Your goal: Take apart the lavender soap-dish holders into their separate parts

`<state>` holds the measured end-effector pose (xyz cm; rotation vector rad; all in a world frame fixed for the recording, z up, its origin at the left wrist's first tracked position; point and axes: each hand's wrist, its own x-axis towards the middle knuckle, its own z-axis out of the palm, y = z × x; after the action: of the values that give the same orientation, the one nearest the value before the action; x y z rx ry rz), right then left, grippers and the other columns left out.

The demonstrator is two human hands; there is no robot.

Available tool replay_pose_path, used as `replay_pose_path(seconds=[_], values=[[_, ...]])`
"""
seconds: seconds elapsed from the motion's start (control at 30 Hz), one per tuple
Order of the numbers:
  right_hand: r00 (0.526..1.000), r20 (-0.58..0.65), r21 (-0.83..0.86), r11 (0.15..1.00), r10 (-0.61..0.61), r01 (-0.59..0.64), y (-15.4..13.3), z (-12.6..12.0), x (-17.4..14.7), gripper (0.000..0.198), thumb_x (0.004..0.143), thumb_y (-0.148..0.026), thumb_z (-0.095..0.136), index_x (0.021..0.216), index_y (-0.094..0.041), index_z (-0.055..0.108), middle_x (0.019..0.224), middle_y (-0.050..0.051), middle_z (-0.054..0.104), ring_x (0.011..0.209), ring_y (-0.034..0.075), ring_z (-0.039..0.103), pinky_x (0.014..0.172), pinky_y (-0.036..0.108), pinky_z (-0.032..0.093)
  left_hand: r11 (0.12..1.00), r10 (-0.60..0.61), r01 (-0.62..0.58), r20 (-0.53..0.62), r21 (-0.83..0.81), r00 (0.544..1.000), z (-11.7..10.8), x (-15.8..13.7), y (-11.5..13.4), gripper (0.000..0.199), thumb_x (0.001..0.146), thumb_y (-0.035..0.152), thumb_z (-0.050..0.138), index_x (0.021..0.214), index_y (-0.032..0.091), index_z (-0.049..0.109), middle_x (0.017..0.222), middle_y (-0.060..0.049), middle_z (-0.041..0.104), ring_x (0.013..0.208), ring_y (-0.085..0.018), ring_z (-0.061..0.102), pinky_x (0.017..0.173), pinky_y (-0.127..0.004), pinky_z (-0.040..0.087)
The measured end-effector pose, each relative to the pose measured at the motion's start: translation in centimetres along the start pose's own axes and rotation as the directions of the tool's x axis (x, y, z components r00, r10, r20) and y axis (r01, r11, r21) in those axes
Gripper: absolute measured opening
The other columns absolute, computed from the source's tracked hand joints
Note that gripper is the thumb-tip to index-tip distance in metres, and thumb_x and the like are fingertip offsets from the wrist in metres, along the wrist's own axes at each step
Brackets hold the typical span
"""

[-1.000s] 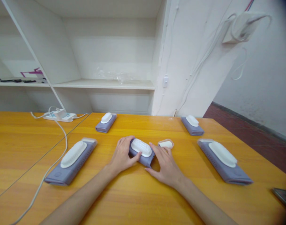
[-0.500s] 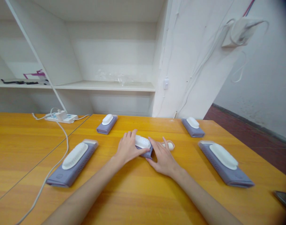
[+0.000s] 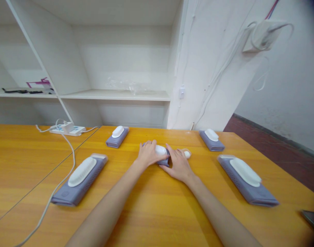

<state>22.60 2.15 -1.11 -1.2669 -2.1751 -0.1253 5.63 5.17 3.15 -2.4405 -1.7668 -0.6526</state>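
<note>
In the middle of the table, my left hand [image 3: 148, 154] grips the left side of a purple-grey flat case with a white oval piece [image 3: 160, 150] on its top. Its thumb reaches across the case's near side. My right hand [image 3: 179, 166] holds the right end of the same case, thumb low at the front and fingers behind. Both hands hide much of the case. Just past the right fingers lies a small white rounded piece with a clear pinkish rim [image 3: 187, 154], partly covered.
Similar purple-grey cases with white oval tops lie at near left [image 3: 81, 180], far left [image 3: 117, 136], far right [image 3: 212, 139] and near right [image 3: 247, 180]. A power strip [image 3: 67, 128] with a white cable [image 3: 74, 161] is at left. A dark flat object [image 3: 311, 218] sits at the right edge.
Both hands have shifted slightly away from me with the case; the left hand has also moved right. My left fingers now cover more of the white piece. The other cases have stayed put.
</note>
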Motion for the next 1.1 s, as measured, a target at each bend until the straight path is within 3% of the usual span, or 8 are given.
replay_pose_path(seconds=[0.23, 0.6, 0.83, 1.1], values=[[1.0, 0.002, 0.004, 1.0, 0.001, -0.001, 0.0, -0.2, -0.1, 0.077, 0.077, -0.046, 0.062, 0.14, -0.015, 0.029, 0.132, 0.016, 0.049, 0.115, 0.031, 0.05, 0.1, 0.051, 0.034, 0.994, 0.007, -0.011, 0.031, 0.109, 0.999, 0.0, 0.1, 0.7, 0.058, 0.072, 0.069, 0.047, 0.093, 0.017, 0.059, 0.09, -0.015, 0.067, 0.088, -0.031, 0.063, 0.078, -0.039, 0.043], [1.0, 0.025, 0.041, 0.999, 0.013, -0.014, 0.0, -0.5, -0.1, 0.074, 0.077, -0.044, 0.064, 0.138, -0.017, 0.031, 0.129, 0.012, 0.052, 0.112, 0.029, 0.051, 0.1, 0.046, 0.034, 0.983, 0.095, -0.109, 0.098, 0.15, 0.991, -0.5, 0.6, 1.1, 0.053, 0.078, 0.063, 0.042, 0.091, 0.015, 0.061, 0.082, -0.015, 0.068, 0.08, -0.032, 0.066, 0.07, -0.038, 0.045], [0.999, 0.035, 0.03, 1.0, 0.009, -0.01, -0.1, -0.4, 0.0, 0.075, 0.076, -0.043, 0.065, 0.138, -0.018, 0.032, 0.13, 0.011, 0.052, 0.113, 0.028, 0.05, 0.101, 0.045, 0.034, 0.984, 0.035, -0.05, 0.092, 0.17, 0.995, -0.4, 0.7, 1.5, 0.06, 0.077, 0.068, 0.042, 0.098, 0.014, 0.058, 0.091, -0.015, 0.067, 0.086, -0.032, 0.064, 0.072, -0.04, 0.047], [0.999, 0.033, 0.044, 0.999, -0.004, 0.003, 0.0, -0.5, 0.1, 0.076, 0.075, -0.042, 0.066, 0.137, -0.016, 0.032, 0.128, 0.013, 0.053, 0.111, 0.029, 0.051, 0.1, 0.046, 0.033, 0.943, 0.235, -0.271, 0.191, 0.193, 0.953, -0.5, 1.6, 2.0, 0.044, 0.087, 0.05, 0.037, 0.095, 0.013, 0.06, 0.084, -0.014, 0.068, 0.08, -0.031, 0.066, 0.068, -0.039, 0.049]])
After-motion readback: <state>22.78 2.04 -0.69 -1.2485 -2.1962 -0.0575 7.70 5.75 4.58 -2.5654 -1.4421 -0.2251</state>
